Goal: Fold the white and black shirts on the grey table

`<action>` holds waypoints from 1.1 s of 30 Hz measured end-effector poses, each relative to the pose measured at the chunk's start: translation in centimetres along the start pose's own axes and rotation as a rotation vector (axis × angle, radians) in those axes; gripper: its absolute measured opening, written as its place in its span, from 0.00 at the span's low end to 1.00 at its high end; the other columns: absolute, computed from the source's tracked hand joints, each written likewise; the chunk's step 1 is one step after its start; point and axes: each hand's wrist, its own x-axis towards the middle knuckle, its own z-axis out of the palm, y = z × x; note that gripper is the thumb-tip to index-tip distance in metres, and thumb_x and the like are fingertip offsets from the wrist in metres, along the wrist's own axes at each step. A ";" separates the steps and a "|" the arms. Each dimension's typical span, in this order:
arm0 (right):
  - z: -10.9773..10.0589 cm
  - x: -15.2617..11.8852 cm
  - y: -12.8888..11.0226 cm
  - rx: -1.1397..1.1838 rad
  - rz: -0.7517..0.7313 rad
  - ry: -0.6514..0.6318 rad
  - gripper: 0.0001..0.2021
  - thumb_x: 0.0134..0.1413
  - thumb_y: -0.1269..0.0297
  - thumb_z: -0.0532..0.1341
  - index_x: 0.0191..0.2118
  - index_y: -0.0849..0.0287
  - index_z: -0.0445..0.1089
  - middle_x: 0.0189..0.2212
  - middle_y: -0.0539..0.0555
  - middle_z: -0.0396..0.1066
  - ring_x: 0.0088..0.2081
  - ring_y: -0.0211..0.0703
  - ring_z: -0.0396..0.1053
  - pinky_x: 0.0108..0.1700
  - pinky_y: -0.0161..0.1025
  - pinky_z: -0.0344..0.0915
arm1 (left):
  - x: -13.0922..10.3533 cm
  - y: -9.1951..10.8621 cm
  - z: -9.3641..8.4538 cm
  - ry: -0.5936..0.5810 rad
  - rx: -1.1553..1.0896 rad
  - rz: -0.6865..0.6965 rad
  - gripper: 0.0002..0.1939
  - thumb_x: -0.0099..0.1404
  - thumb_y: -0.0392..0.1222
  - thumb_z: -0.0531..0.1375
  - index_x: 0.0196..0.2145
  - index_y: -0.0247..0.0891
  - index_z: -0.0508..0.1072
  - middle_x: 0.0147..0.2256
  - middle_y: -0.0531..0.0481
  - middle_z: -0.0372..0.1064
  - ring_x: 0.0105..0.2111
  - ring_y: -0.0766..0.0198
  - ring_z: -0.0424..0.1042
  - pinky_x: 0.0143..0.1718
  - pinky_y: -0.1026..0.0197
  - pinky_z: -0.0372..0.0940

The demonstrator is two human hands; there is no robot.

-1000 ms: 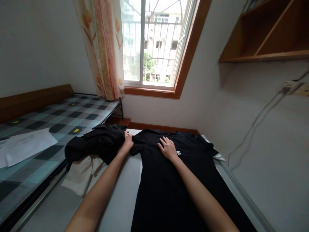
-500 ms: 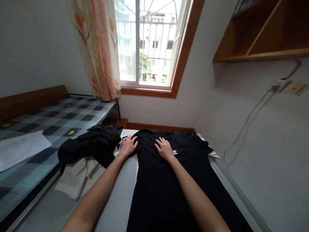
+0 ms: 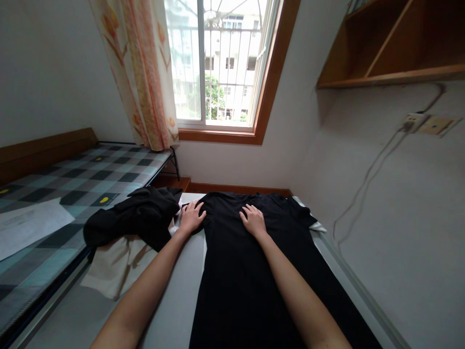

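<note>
A black T-shirt (image 3: 247,276) lies spread on the light table (image 3: 178,291), its collar end toward the window. My left hand (image 3: 192,216) rests with fingers apart on the shirt's left sleeve. On the upper chest part of the shirt lies my right hand (image 3: 253,220), palm down and fingers spread, covering the small white print there. Neither hand grips anything. Left of my left hand is a crumpled black garment (image 3: 134,218), heaped over a beige cloth (image 3: 109,266).
A bed with a checked cover (image 3: 80,184) stands at the left, a white paper sheet (image 3: 32,225) on it. The wall bounds the table's right side, with a hanging cable (image 3: 366,179) and a wooden shelf (image 3: 385,77) above. A curtain (image 3: 145,72) hangs by the window.
My right hand has slid a little to the right over the shirt, onto the white print. My left hand stays on the sleeve. The view has shifted slightly.
</note>
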 end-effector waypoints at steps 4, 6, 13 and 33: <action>0.1 0.1 0.1 0.023 0.006 -0.002 0.21 0.63 0.54 0.51 0.56 0.57 0.69 0.60 0.56 0.63 0.62 0.50 0.55 0.62 0.47 0.50 | 0.1 -0.1 0.1 -0.006 -0.011 -0.011 0.24 0.68 0.50 0.49 0.59 0.43 0.65 0.62 0.43 0.57 0.63 0.53 0.53 0.60 0.49 0.48; 0.1 0.1 0.1 0.031 0.009 -0.006 0.21 0.63 0.55 0.51 0.56 0.57 0.69 0.60 0.56 0.63 0.62 0.50 0.55 0.62 0.48 0.50 | 0.1 -0.1 0.2 0.000 -0.018 -0.015 0.24 0.68 0.51 0.49 0.59 0.44 0.65 0.62 0.43 0.58 0.63 0.53 0.53 0.60 0.49 0.48; 0.2 0.1 0.1 0.044 0.022 -0.014 0.21 0.62 0.56 0.51 0.56 0.56 0.69 0.60 0.56 0.62 0.62 0.50 0.55 0.61 0.48 0.50 | 0.0 -0.1 0.1 0.007 -0.040 -0.008 0.24 0.68 0.50 0.50 0.58 0.43 0.66 0.61 0.43 0.58 0.62 0.52 0.54 0.60 0.50 0.48; -0.6 -3.2 -0.6 0.053 -0.026 -0.022 0.21 0.62 0.57 0.51 0.56 0.57 0.68 0.60 0.55 0.62 0.62 0.49 0.55 0.63 0.47 0.49 | 0.5 -0.5 -1.7 0.030 -0.017 -0.088 0.16 0.65 0.46 0.53 0.45 0.38 0.74 0.45 0.39 0.71 0.49 0.49 0.67 0.54 0.48 0.57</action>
